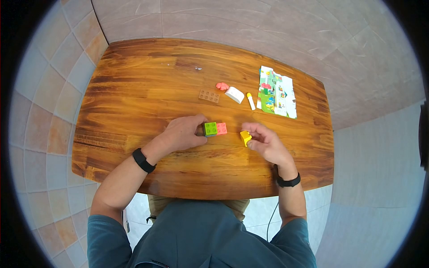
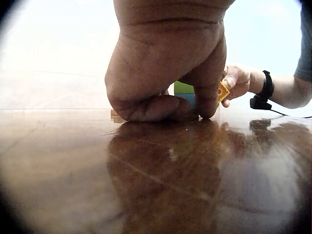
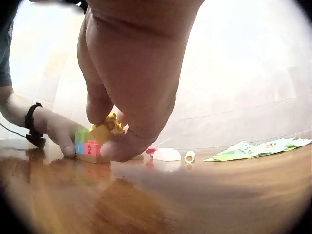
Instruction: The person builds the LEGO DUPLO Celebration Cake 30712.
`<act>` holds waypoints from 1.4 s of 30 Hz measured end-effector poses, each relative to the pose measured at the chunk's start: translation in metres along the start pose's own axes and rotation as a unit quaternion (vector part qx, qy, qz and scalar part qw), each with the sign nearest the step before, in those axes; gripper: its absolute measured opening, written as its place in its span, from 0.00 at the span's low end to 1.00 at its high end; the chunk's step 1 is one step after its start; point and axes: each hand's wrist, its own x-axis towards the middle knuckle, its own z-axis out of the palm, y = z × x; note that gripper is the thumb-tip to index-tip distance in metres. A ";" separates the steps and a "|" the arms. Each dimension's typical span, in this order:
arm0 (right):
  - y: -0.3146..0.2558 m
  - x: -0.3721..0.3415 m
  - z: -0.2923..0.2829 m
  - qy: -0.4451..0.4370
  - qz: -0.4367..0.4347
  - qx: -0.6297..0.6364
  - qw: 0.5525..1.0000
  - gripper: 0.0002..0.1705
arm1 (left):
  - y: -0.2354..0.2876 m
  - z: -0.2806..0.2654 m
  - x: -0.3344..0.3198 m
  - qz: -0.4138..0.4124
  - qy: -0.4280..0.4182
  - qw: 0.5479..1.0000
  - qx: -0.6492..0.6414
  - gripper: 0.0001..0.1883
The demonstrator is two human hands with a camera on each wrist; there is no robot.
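Note:
A small stack of toy bricks stands on the table, with a green brick (image 1: 210,129) over a blue brick (image 3: 80,147) and a pink brick (image 1: 221,128) beside them bearing a number. The left hand (image 1: 184,131) rests on the table at the stack's left end, its fingertips and thumb at either side. In the left wrist view that hand hides most of the stack. Between thumb and fingers, the right hand (image 1: 268,144) pinches a yellow brick (image 1: 245,138), tilted, to the right of the pink brick. Yellow studs show past its fingers in the right wrist view.
Beyond the hands lie a brown studded brick (image 1: 208,96), a red flower-like piece (image 1: 222,86), a white curved brick (image 1: 234,94) and a white tube with a yellow end (image 1: 250,102). A printed instruction sheet (image 1: 278,93) lies at the far right, near the table's edge.

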 end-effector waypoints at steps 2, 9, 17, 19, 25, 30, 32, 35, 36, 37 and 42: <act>-0.002 -0.001 -0.003 -0.044 -0.002 0.075 0.996 0.31 | 0.001 -0.001 -0.001 -0.003 0.000 1.000 0.005 0.26; -0.016 -0.008 -0.003 -0.114 -0.038 0.273 0.954 0.29 | -0.017 0.015 0.005 0.035 0.048 0.998 0.006 0.26; -0.006 0.001 0.001 -0.095 -0.009 0.357 0.929 0.25 | -0.016 0.014 0.004 0.034 0.051 0.998 0.000 0.26; -0.005 0.003 0.001 -0.094 -0.001 0.374 0.923 0.24 | -0.017 0.015 0.004 0.034 0.051 0.998 0.001 0.26; -0.003 0.007 0.001 -0.089 0.014 0.404 0.910 0.22 | -0.014 0.013 0.004 0.032 0.049 0.998 0.004 0.26; -0.003 0.008 0.003 -0.090 0.017 0.394 0.915 0.21 | -0.015 0.014 0.004 0.032 0.044 0.999 0.004 0.26; -0.003 0.008 0.005 -0.085 0.014 0.376 0.922 0.20 | -0.016 0.015 0.004 0.038 0.050 0.998 0.002 0.26; -0.003 0.009 0.008 -0.077 0.001 0.364 0.928 0.20 | -0.016 0.015 0.004 0.044 0.055 0.998 0.003 0.26; -0.004 0.009 0.008 -0.078 0.001 0.364 0.928 0.20 | -0.016 0.015 0.004 0.044 0.055 0.997 0.003 0.26; -0.004 0.009 0.009 -0.067 0.003 0.362 0.930 0.21 | -0.015 0.013 0.003 0.040 0.051 0.998 0.005 0.26; -0.012 0.008 0.010 -0.055 0.020 0.358 0.932 0.21 | -0.013 0.013 0.003 0.030 0.043 0.999 0.011 0.27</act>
